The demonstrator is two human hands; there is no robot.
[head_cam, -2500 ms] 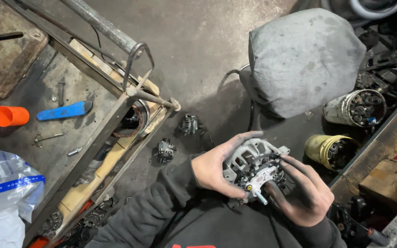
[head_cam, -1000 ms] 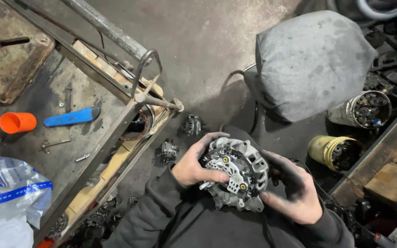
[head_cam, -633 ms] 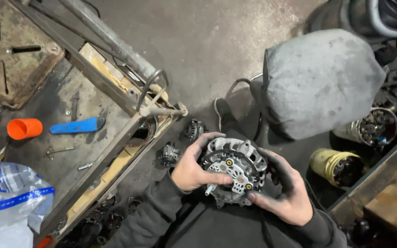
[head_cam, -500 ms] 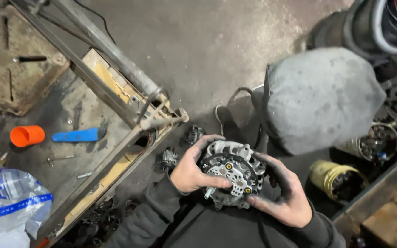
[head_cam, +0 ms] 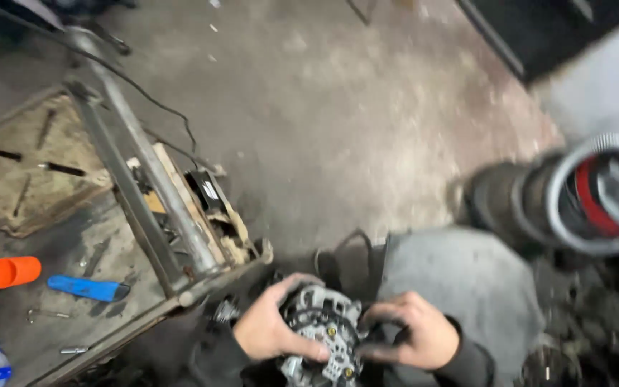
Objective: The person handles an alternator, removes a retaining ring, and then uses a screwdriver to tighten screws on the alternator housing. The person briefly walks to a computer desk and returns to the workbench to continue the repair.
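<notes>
I have the alternator [head_cam: 324, 337] low in front of me, right at the bottom edge of my view, gripped between both hands over my lap. My left hand [head_cam: 270, 331] wraps its near left side, thumb laid across the face toward the little brass-coloured studs, fingers curled round the rim; my right hand [head_cam: 413, 337] closes on the opposite side, its grimy fingertips pressed to the housing (the picture is blurred with motion, so I cannot tell exactly which part each fingertip sits on). Neither hand is spread wide: both are curled tight on the casting. By my reckoning I am in the inspecting and turning-over step, holding the unit with its ribbed back face and terminals up toward me, rather than loosening or fitting anything, since no tool is in either hand. A next move, as I judge it, calls for a steady grip with one hand while the other frees itself, because the body looks heavy and awkward and could slip off my knee. To my left stands the metal frame [head_cam: 152, 186] with its long pipe, and on the dirty bench beside it lie an orange cup [head_cam: 13, 271] and a blue handle [head_cam: 87, 288]. Just beyond my right hand sits a grey covered bundle [head_cam: 467, 294], and above it a dark round drum with a red and white rim [head_cam: 582, 197].
</notes>
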